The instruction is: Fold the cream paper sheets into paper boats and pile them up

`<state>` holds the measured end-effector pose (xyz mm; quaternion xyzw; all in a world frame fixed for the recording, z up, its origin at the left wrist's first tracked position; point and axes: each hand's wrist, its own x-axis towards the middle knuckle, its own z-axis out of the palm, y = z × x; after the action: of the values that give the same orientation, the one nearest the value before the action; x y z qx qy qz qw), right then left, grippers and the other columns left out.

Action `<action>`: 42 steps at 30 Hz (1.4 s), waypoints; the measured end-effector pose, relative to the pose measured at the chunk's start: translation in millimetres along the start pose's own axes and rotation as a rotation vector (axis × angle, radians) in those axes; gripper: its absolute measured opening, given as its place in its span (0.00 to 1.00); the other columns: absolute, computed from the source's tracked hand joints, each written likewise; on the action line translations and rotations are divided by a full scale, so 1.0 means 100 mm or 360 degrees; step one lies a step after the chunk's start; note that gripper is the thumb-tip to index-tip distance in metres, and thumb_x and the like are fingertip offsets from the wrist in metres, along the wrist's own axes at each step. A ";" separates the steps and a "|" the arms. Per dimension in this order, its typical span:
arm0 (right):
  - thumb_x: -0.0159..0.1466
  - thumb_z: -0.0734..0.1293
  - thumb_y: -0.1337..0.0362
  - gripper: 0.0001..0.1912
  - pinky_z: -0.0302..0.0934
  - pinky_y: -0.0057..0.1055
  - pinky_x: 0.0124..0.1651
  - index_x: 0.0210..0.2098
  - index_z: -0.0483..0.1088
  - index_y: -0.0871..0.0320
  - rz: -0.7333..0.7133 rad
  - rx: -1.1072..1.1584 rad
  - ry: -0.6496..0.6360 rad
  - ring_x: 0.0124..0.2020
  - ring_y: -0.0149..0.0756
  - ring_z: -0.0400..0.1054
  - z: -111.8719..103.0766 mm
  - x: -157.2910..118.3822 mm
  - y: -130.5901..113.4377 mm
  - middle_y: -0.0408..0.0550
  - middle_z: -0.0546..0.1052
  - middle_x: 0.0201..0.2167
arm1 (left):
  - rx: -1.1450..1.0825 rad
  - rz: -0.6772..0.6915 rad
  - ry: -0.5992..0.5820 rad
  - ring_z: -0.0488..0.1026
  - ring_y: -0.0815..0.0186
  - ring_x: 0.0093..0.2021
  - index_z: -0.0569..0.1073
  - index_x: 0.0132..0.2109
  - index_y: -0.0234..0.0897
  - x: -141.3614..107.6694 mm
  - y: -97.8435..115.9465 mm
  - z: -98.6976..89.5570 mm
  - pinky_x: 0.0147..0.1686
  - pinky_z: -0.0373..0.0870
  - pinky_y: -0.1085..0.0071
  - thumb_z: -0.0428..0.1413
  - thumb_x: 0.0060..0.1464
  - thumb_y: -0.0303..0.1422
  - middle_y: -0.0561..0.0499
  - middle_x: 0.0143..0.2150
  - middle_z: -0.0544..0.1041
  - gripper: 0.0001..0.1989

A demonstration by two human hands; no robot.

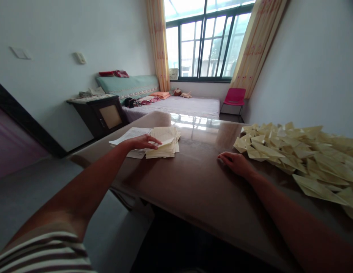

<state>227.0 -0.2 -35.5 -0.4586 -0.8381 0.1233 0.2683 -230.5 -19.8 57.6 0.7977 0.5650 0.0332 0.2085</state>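
Open passage over tabletop between paper stack, left, and folded-paper heap, right.

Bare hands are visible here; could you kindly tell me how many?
2: the left hand touches the stack of cream paper sheets; the right hand is beside the heap of folded cream paper pieces on the glossy brown table. Neither seems hidden.

Pale yellow on the stacked rectangular paper sheets at left; white on the thin flat paper sheets farther left. Pale yellow again on the pointed folded-paper pieces at right. Brown across the broad tabletop. Dark and white stripes on the cloth sleeve, near left. Far off, bright pink on the plastic chair, yellow with reddish motifs on the long cloth curtains.
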 end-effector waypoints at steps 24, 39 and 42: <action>0.64 0.58 0.51 0.19 0.64 0.32 0.39 0.41 0.76 0.54 0.0084 -0.0204 0.0013 0.32 0.40 0.74 0.04 -0.03 -0.02 0.47 0.81 0.33 | 0.0249 -0.0014 0.0154 0.72 0.61 0.47 0.73 0.55 0.45 0.08 0.15 0.16 0.48 0.63 0.72 0.51 0.55 0.50 0.51 0.52 0.76 0.25; 0.64 0.59 0.52 0.18 0.64 0.31 0.37 0.42 0.76 0.54 0.0093 -0.0213 0.0034 0.32 0.39 0.74 0.06 -0.03 -0.02 0.47 0.81 0.33 | 0.0307 0.0035 0.0155 0.59 0.56 0.63 0.43 0.69 0.51 0.05 0.26 0.20 0.61 0.52 0.63 0.49 0.58 0.43 0.52 0.69 0.53 0.36; 0.64 0.59 0.52 0.18 0.64 0.30 0.35 0.41 0.76 0.54 0.0088 -0.0243 0.0055 0.30 0.39 0.74 0.06 -0.04 -0.02 0.46 0.81 0.32 | 0.0376 0.0204 0.0065 0.52 0.56 0.67 0.38 0.69 0.54 0.07 0.34 0.19 0.62 0.48 0.60 0.47 0.60 0.36 0.53 0.71 0.45 0.35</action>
<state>224.1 -4.2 -40.5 -0.5026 -0.8275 0.0585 0.2434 -192.1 -28.1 52.0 0.8503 0.5170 -0.0041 0.0989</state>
